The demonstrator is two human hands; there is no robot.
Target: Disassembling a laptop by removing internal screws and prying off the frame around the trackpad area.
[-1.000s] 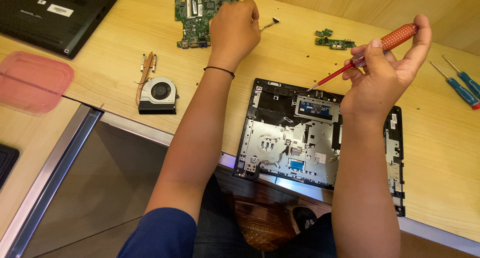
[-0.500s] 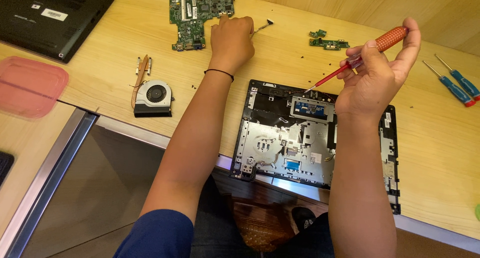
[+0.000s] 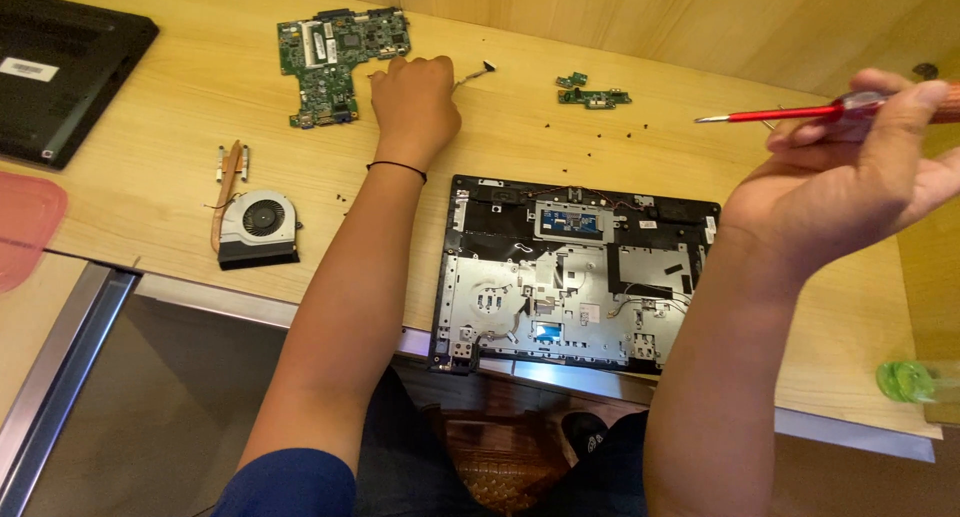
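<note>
A head-worn camera looks down on a light wooden surface [image 3: 150, 192] with laptop parts spread across it. The left hand [image 3: 415, 102] reaches far forward and rests on the wood, its grip curled closed over something too small to make out. Just left of that grip, nearly touching it, lies a green motherboard [image 3: 340, 62]. A thin loose cable [image 3: 475, 74] lies just to its right. Toward the person and left of that arm sits a cooling fan with a copper heat pipe [image 3: 255, 222].

The right hand [image 3: 850, 172] is raised above the surface, its grip pinching a red-handled screwdriver [image 3: 790, 113] held level, the metal tip pointing left. Below and left of this grip lies the open black laptop base [image 3: 575, 272], inner side up, at the near edge. Beyond the screwdriver tip lies a small green circuit board [image 3: 592, 95], with tiny dark screws scattered near it.
</note>
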